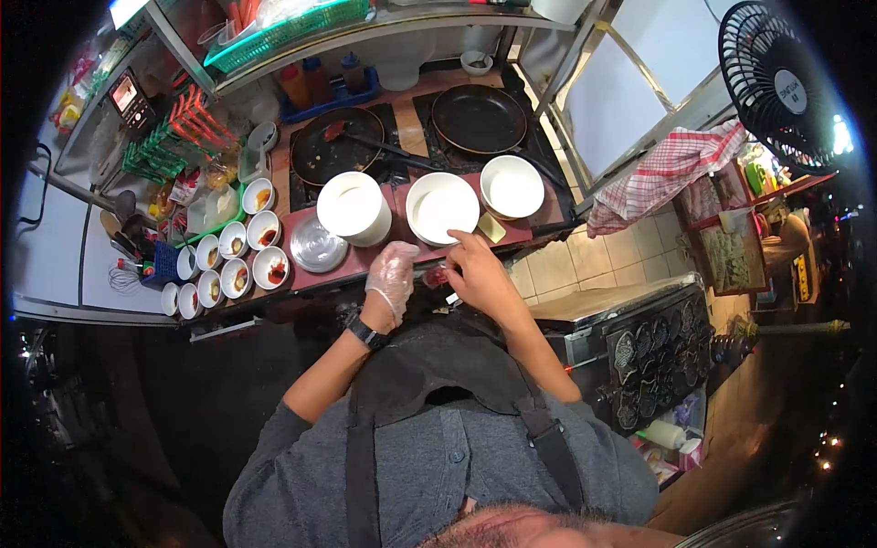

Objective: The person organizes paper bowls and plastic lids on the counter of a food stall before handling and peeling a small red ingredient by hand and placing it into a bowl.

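The left hand [392, 279], covered by a thin clear plastic glove and worn above a dark wristwatch [367, 333], is held with its fingers curled loosely downward at the near edge of the reddish-brown counter [361, 267]; whether anything is gripped in it cannot be told. The right hand [477, 271] is bare and is kept just beside the left, its forefinger stretched up toward the near rim of the middle white plate [442, 206], the other fingers bent around a small red item [436, 275] that is seen between the two hands at the counter's near edge. What that item is cannot be made out.

Along the middle of the counter a stack of white plates [351, 206] is set at the left, the single plate in the middle and a white bowl [512, 185] at the right. A round metal lid [319, 244] lies near the left hand. At the counter's left end, small white sauce cups [239, 254] are grouped in rows. Behind the plates, two dark pans [478, 118] are placed on the stove. A red checked cloth [665, 171] is draped over the ledge to the right.
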`<control>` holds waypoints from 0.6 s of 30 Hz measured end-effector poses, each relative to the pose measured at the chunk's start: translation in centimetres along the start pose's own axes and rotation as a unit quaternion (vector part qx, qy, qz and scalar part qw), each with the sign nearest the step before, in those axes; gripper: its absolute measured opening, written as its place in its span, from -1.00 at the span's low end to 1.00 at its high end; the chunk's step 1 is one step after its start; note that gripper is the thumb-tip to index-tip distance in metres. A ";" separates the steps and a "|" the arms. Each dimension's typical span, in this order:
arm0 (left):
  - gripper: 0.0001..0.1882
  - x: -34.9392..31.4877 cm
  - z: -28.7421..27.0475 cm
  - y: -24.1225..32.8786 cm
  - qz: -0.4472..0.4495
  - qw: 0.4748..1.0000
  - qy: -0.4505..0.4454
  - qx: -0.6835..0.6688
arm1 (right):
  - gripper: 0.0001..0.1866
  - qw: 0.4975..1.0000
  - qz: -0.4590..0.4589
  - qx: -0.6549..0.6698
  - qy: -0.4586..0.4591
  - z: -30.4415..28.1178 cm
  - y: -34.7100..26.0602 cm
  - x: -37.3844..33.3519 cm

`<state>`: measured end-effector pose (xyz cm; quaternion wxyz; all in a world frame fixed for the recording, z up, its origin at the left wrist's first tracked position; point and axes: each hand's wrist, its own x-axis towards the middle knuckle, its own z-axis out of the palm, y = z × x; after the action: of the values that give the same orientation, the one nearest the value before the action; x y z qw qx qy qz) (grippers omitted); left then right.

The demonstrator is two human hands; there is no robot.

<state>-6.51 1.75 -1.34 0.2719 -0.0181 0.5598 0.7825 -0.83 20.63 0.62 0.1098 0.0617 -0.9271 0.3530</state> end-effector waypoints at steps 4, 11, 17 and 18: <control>-0.94 0.2 -0.3 0.7 0.034 0.998 0.014 -0.055 | -0.87 1.000 -0.001 -0.001 -0.004 1.2 2.2 -0.3; -0.89 0.4 -0.4 0.5 0.054 0.997 0.043 -0.045 | -0.89 0.996 0.007 0.039 0.077 -1.3 2.4 0.3; -0.93 1.1 -1.0 -0.4 0.076 0.991 0.097 0.057 | -0.88 0.995 -0.005 0.054 0.083 -4.0 1.1 0.0; -0.91 0.9 -0.9 -0.3 0.116 0.984 0.081 0.107 | -0.88 0.995 -0.020 0.052 0.084 -4.7 0.7 -0.2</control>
<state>-7.37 1.35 -2.29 0.1332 0.0128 0.6589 0.7402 0.02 24.30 3.56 0.1911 0.0557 -0.8934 0.4027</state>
